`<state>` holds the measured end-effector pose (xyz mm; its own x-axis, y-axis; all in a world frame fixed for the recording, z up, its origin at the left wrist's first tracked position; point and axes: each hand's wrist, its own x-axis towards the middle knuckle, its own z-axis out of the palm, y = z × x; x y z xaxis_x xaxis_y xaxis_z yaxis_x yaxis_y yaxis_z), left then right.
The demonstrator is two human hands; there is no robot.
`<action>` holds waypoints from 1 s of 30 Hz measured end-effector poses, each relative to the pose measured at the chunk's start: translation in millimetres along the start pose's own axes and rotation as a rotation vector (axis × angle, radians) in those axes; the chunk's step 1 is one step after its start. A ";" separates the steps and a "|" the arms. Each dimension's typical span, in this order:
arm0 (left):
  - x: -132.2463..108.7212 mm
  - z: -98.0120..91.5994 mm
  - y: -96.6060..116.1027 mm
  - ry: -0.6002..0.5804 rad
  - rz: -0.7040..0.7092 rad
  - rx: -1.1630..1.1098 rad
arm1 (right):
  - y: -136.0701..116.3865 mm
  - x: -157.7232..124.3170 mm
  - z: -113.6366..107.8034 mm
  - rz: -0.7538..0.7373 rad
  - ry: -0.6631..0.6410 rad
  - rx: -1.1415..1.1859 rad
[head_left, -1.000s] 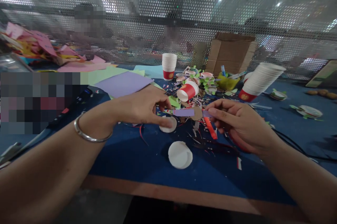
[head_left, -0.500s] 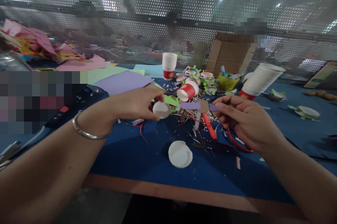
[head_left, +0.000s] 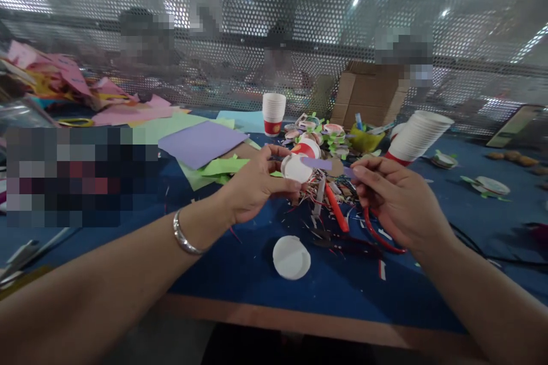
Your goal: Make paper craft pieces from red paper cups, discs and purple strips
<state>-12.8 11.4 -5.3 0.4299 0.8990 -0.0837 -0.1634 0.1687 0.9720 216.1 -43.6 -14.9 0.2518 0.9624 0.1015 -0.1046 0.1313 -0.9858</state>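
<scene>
My left hand (head_left: 261, 182) pinches a round white paper cup bottom (head_left: 297, 169) by its edge. Between the fingertips of my right hand (head_left: 381, 193) is one end of a purple paper strip (head_left: 317, 163), with a brown cardboard piece (head_left: 337, 167) at its middle. The strip's free end overlaps the white disc in view; whether they touch I cannot tell. A second white cup bottom (head_left: 291, 257) lies on the blue table nearer to me. Below my hands are a red-orange stick-like piece (head_left: 337, 208) and dark-bladed scissors with a red handle (head_left: 383, 235).
Paper scraps (head_left: 310, 191) litter the table's middle. Stacked paper cups (head_left: 274, 113) stand behind, and a leaning cup stack (head_left: 419, 135) is at right. Purple paper (head_left: 203, 142) lies left. Small paper turtles (head_left: 490, 185) sit at right, a cardboard box (head_left: 368, 93) at the back.
My left hand has moved right with the white cup bottom, bringing it to the free end of the purple strip. My right hand keeps its hold nearly in place.
</scene>
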 end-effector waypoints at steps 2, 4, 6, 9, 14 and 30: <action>-0.3 2.9 -0.9 -0.002 -0.031 -0.063 | 1.7 -0.9 2.0 -0.004 -0.015 -0.013; 0.2 3.4 -0.3 -0.013 -0.065 -0.104 | 2.3 -1.6 4.4 -0.009 -0.022 -0.024; 0.3 3.5 0.8 -0.035 -0.102 -0.138 | 1.9 -1.8 6.8 0.002 -0.024 -0.026; -0.7 4.2 2.2 -0.039 -0.164 -0.191 | 0.4 -1.7 9.9 0.022 -0.015 -0.021; -1.1 2.2 5.5 0.050 -0.215 -0.226 | -3.5 -2.0 14.2 0.035 -0.020 -0.020; -0.9 -5.0 6.0 0.137 -0.163 -0.113 | -11.5 6.0 36.0 0.000 -0.002 0.031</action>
<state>-18.7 13.6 -0.5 0.3357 0.9012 -0.2740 -0.2028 0.3533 0.9133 184.1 -30.8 1.8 0.2503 0.9628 0.1020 -0.1345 0.1390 -0.9811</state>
